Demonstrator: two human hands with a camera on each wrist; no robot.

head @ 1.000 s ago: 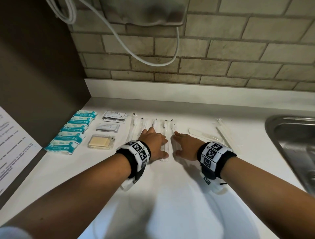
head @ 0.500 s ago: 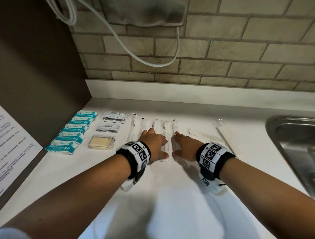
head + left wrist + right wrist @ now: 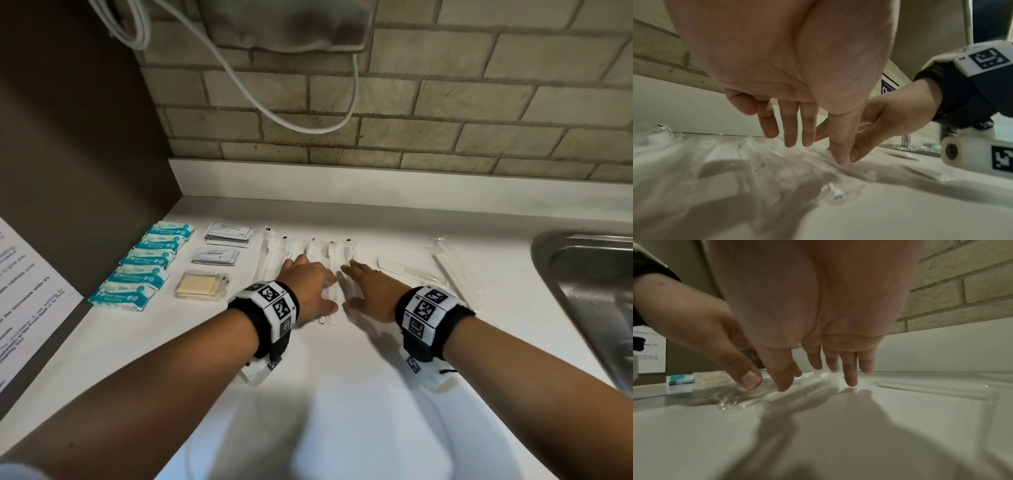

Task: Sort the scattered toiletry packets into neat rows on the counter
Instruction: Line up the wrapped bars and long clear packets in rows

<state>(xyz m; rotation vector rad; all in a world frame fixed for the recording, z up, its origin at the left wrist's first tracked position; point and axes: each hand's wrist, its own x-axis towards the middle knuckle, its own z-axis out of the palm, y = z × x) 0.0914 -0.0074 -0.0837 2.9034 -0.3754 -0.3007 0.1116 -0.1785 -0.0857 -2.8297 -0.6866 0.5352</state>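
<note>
- The left hand (image 3: 310,286) is laid flat, fingers straight and spread, on a row of clear toothbrush packets (image 3: 274,253) in the middle of the white counter (image 3: 342,394).
- The right hand (image 3: 368,291) is held just beside it, fingers extended, fingertips (image 3: 851,381) touching the packets' right edge; nothing is gripped by either hand.
- The two thumbs are seen nearly touching in the left wrist view.
- Teal packets (image 3: 147,263) are lined up in a column at the far left.
- Next to them, white sachets (image 3: 229,233), grey sachets (image 3: 215,256) and a tan packet (image 3: 200,289) are set in a column.
- A comb (image 3: 407,272) and further clear packets (image 3: 448,270) are lying right of the hands, apart from the row.
- A sink (image 3: 589,291) is set at the far right.
</note>
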